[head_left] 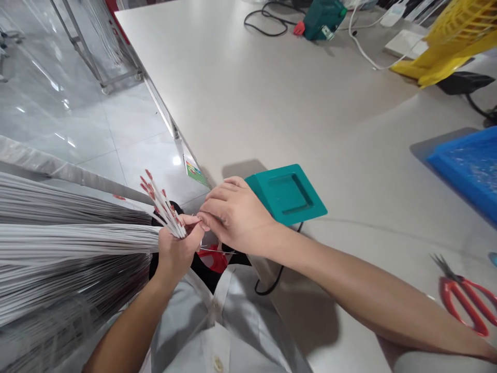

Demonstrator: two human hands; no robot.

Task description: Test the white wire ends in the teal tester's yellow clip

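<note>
A bundle of thin white wires (167, 220) with reddish-brown ends stands up out of my left hand (178, 248), whose fingers are wrapped around it. My right hand (236, 210) meets the left thumb and index finger with its fingertips pinched together. Whatever lies in that pinch is too small or hidden to make out. Just behind the right hand, at the table edge, is a teal device (291, 194) with a square recess in its top. A black cable (272, 285) hangs below it. Something red (213, 259) shows beneath the hands.
Long white wires (77, 243) lie in thick bunches at left. On the white table (272, 103) are red-handled scissors (462, 300), a blue tray (466, 160), a yellow fan (458, 41) and a dark green device (324, 20) with cables. A metal rack (87, 57) stands on the floor.
</note>
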